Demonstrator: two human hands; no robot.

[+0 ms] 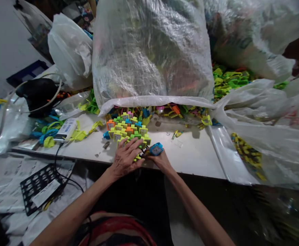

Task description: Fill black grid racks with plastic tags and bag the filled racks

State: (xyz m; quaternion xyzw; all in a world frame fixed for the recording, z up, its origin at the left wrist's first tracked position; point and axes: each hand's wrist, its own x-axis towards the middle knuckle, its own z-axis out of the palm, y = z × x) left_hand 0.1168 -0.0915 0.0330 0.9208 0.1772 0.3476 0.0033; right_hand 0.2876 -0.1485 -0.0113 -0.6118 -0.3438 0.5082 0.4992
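Note:
My left hand (127, 157) lies with bent, slightly spread fingers over the near edge of a cluster of small square watches (125, 128), mostly yellow-green with some orange and blue. Just right of it, my right hand (160, 160) is closed around a blue watch (156, 149), its square face turned up. Thin dark tips show between the two hands; what they belong to is too small to tell. The fingertips of my right hand are partly hidden behind the blue watch.
Behind the watches a large plastic bag (152, 51) stands on the white table (195, 153). A white box (68, 128) with a black cable lies left among coloured straps. Plastic bags of yellow parts (247, 153) fill the right. A black tray (40, 186) sits lower left.

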